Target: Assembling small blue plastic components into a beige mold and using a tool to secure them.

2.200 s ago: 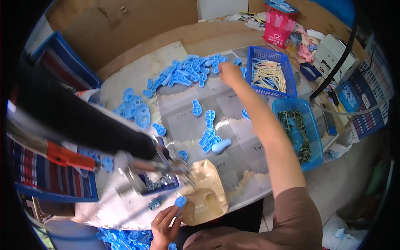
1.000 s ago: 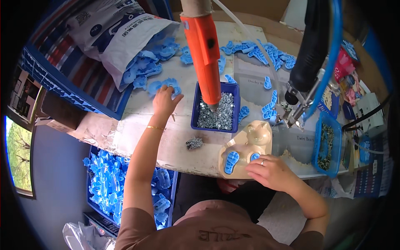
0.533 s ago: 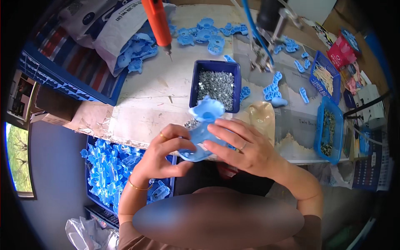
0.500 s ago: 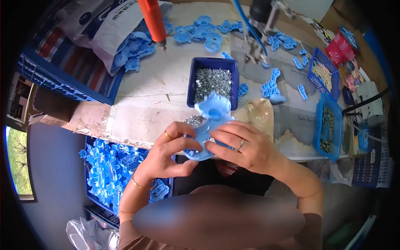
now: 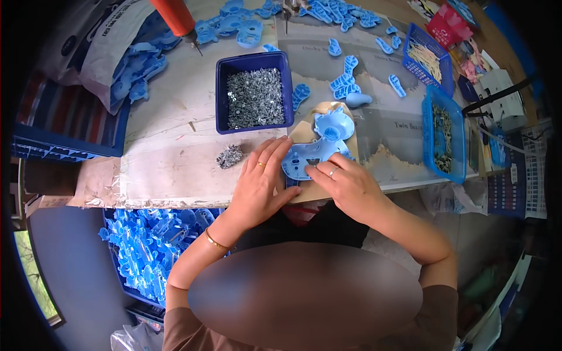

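A light-blue plastic shell (image 5: 301, 161), with a round cup-like end and several small holes, lies open side up on a tan fixture (image 5: 351, 149) by the table's front edge. My left hand (image 5: 260, 181) holds its left end, long fingers against the upper edge and thumb near the lower. With curled fingertips on the shell's front part, my right hand (image 5: 348, 184) grips it from the right. Whether a small part sits under those fingertips is hidden. Just beyond my hands is a dark-blue tray (image 5: 221, 96) of small metal screws, and a small pile of screws (image 5: 229, 157) lies left of the fixture.
An orange screwdriver (image 5: 174, 17) hangs at the upper left. More blue parts (image 5: 345, 82) lie across the table's far side. A light-blue basket (image 5: 430, 140) of small hardware stands at right. Below the table's left edge, a bin holds many blue shells (image 5: 146, 251).
The blue shell, held up in both hands before, has come down onto the tan fixture. My left fingers have straightened along its edge. The view has shifted, so the table's things appear farther left.
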The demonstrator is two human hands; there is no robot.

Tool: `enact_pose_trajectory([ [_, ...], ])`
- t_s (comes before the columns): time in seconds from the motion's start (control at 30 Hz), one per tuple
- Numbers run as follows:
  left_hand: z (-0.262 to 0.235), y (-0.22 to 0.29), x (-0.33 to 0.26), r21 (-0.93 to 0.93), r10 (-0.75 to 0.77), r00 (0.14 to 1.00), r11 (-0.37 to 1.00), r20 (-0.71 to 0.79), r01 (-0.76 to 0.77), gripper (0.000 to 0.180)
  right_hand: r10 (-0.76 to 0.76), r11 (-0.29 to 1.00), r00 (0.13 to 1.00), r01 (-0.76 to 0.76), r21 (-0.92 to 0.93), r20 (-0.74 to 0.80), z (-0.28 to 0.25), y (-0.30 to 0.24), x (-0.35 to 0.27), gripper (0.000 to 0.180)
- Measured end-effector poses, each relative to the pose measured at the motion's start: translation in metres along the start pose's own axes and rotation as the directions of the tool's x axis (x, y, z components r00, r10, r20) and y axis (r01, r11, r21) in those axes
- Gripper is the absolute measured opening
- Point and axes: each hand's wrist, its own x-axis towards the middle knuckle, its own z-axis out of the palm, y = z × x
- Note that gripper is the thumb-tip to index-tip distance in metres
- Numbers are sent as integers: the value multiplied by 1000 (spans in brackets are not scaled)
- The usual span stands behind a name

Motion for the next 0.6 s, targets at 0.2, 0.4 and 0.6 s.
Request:
enact_pose_trajectory([
  [0.2,-3,2,1,67,30,999,997,15,-31,85,-36,999,998,38,-25,56,5,4,1,40],
  [0.4,-3,3,6,64,12,999,998,44,-15,83,-68,995,996,72,-69,62,4,9,1,36],
  [0.6,-9,8,9,100,-2,992,995,126,-10,78,-68,996,994,73,-48,86,9,7,3,35],
])
